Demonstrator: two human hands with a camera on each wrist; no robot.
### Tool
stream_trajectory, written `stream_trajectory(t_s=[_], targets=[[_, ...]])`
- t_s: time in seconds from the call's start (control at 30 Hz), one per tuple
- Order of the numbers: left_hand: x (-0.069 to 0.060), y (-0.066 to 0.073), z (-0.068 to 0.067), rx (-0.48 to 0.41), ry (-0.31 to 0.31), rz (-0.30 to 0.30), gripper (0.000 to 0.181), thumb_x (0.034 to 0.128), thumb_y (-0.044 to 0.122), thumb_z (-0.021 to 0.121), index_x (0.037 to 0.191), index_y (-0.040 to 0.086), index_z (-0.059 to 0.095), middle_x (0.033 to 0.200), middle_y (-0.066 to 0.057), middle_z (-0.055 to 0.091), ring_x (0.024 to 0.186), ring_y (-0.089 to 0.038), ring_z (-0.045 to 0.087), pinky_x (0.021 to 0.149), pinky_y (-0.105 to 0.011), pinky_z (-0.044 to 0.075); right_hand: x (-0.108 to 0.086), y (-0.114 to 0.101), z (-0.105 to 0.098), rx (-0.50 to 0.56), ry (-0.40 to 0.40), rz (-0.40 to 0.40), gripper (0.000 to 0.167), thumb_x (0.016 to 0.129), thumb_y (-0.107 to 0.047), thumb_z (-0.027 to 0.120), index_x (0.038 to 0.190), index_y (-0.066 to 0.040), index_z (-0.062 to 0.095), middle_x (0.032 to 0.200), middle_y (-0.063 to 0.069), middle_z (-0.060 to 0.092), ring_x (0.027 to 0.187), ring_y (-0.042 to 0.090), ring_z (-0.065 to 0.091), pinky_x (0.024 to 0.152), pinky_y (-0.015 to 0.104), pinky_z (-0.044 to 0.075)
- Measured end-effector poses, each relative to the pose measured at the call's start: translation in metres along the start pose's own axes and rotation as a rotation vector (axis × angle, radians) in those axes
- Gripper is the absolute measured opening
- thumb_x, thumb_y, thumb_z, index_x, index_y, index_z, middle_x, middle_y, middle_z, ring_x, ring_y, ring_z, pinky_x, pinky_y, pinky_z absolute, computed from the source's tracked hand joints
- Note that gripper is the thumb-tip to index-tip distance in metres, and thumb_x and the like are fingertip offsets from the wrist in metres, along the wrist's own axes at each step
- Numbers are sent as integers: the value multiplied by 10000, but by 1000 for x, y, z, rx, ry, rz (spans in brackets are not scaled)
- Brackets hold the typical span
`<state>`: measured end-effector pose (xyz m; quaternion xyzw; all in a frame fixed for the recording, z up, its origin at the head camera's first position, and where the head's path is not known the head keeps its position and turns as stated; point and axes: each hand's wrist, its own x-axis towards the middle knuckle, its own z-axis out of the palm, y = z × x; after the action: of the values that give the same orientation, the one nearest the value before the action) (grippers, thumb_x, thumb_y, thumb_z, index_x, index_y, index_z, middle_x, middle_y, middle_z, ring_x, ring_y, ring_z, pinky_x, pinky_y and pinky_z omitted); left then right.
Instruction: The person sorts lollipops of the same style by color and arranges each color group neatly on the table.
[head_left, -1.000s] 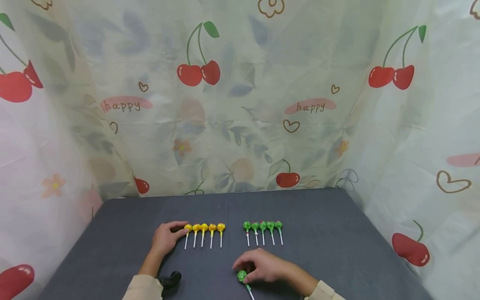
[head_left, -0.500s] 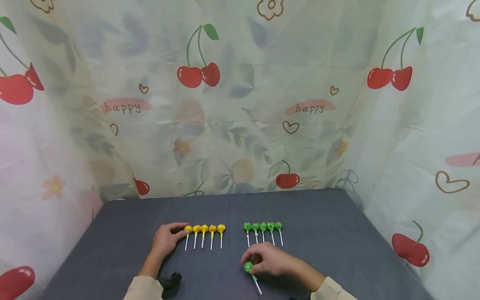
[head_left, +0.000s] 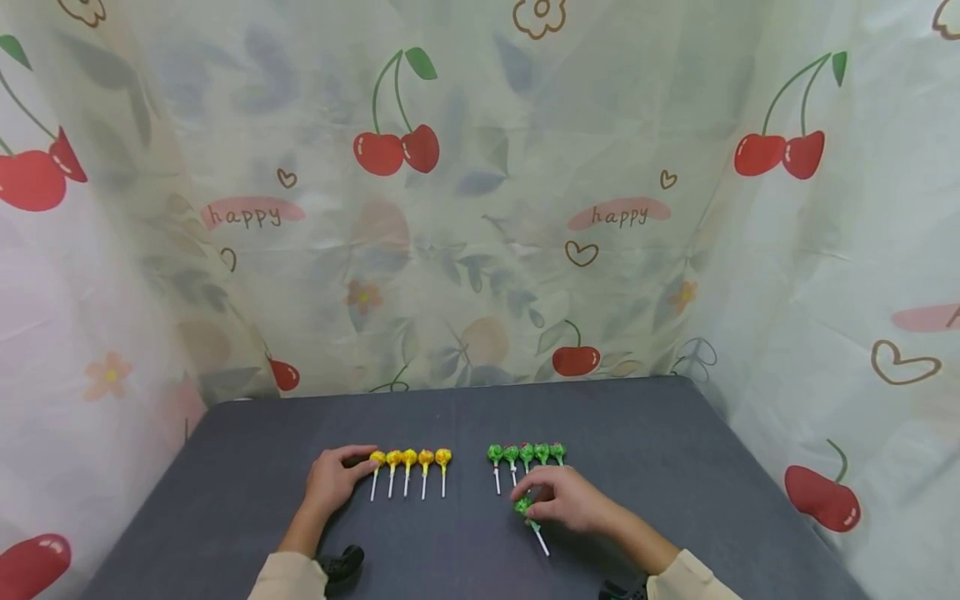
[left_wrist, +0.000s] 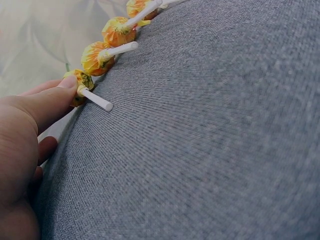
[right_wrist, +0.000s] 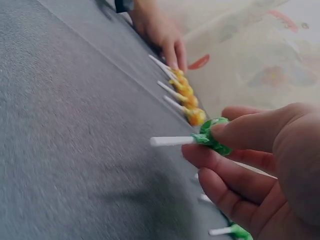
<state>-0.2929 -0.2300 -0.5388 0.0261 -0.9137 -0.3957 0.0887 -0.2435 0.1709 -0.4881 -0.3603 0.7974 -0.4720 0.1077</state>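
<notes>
My left hand [head_left: 330, 481] pinches the wrapped head of a yellow lollipop [left_wrist: 87, 81] at the left end of a row of yellow lollipops [head_left: 425, 457], its white stick pointing toward me. Between the thumb and fingers of my right hand [head_left: 572, 498] is a green lollipop [right_wrist: 218, 145], held by its head above the table. In the right wrist view its stick [right_wrist: 172, 141] points left, free of the fingers. Just beyond that hand lies a row of green lollipops [head_left: 512, 453], some of their sticks hidden behind it in the head view.
Dark grey cloth covers the table [head_left: 420, 550]. A curtain [head_left: 480, 208] printed with cherries and hearts stands along its back and sides. Black straps [head_left: 341, 563] show at the wrists. A gap separates the yellow row from the green one.
My right hand has moved forward and to the right with the green lollipop, closer to the green row. My left hand has stayed at the yellow lollipop.
</notes>
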Motion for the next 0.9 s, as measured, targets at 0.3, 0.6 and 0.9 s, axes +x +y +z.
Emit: stream_trajectory(t_s=[0.3,0.6,0.9], targets=[[1,-2,-1,5,-3,2,292,853,308,761,1115,177,758,1150,-95,688,1127,-347,584,955,-555,425,-9,10,-20,118,115,81,242,847,63,680,1087,85,654,1053,209,639,783,277,710,669,262,542],[0,-2,-1,9,4,2,287,854,302,762,1112,177,758,1153,-99,686,1126,-351,583,950,-553,425,-11,21,-39,7,188,142,233,854,50,689,1085,52,662,1192,245,592,762,236,691,661,279,539],[0,-2,0,6,4,0,291,850,308,765,1110,177,759,1145,-91,690,1121,-343,587,950,-550,427,-15,41,-57,-167,259,233,200,853,-14,721,1051,-34,695,1019,79,656,750,202,602,586,290,507]])
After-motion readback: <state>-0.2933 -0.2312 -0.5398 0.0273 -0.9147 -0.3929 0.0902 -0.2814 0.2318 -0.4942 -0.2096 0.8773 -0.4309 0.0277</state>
